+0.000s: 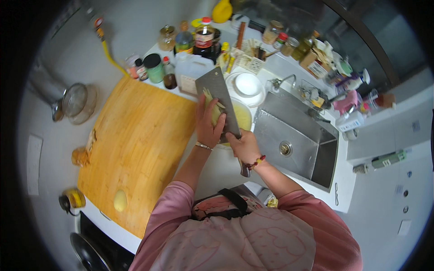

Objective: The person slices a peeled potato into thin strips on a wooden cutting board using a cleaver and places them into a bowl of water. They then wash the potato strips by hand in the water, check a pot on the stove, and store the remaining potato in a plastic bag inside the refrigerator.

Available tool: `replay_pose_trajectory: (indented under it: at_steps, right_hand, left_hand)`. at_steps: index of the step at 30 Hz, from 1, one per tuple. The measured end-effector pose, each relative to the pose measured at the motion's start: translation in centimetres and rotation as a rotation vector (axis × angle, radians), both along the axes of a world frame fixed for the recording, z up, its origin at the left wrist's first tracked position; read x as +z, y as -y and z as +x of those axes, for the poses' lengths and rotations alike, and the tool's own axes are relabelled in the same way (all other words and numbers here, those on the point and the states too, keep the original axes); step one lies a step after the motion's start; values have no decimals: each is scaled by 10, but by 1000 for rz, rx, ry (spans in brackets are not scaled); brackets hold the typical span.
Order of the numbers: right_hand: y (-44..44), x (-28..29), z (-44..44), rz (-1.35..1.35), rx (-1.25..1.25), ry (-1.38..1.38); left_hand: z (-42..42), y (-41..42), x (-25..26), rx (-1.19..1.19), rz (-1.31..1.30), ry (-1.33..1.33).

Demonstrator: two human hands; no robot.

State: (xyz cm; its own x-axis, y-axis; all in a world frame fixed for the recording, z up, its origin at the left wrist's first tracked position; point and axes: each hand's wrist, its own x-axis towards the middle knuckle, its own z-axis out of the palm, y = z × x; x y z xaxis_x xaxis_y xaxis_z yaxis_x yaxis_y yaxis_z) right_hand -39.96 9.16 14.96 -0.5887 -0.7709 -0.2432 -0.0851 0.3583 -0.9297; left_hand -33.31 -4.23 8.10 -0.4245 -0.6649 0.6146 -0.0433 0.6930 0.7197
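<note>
My right hand point(247, 147) grips a Chinese cleaver by its handle point(245, 169). The broad steel blade point(209, 78) is tilted over a white bowl point(253, 117) that holds yellowish contents point(241, 111). On the blade lies a bunch of pale cut strips point(215, 113), seemingly potato. My left hand point(209, 123) is spread over these strips and holds them against the steel; its palm hides some of them. The cleaver and both hands cover much of the bowl. A pale peeled potato point(120, 200) rests on the wooden cutting board point(142, 135) at the left.
A stainless steel sink point(271, 132) lies right of the bowl, with a faucet point(288, 79) behind. Stacked white bowls and plates point(248, 84) stand beside it. A plastic jug point(193, 69) and several bottles and jars point(156, 67) line the back. A black pan lid point(86, 252) sits lower left.
</note>
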Motion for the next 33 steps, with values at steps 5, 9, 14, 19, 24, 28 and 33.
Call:
replay_pose_trajectory:
  at_steps: [5, 9, 14, 19, 24, 28, 33]
  right_hand:
    - [-25, -14, -51, -44, -150, 64]
    - [-36, -10, -72, -82, -184, 145]
    - [-43, -11, -88, -84, -177, 144]
    - [-59, -6, -92, -92, -190, 155]
    - [-76, -7, -94, -111, -219, 169]
    - [-90, -13, -99, -134, -245, 163]
    - [-101, -14, -107, -162, -295, 176]
  left_hand:
    - [-29, 5, -30, -140, 36, 201]
    - [-17, 32, -54, -181, 12, 373]
    - [-21, 38, -61, -178, 111, 637]
    - [-58, -15, -16, -173, 72, 1286]
    - [-78, -12, -32, -227, -35, 1487]
    - [-76, 27, -77, -355, -200, 1292]
    - [-59, 57, -70, -591, 347, 756]
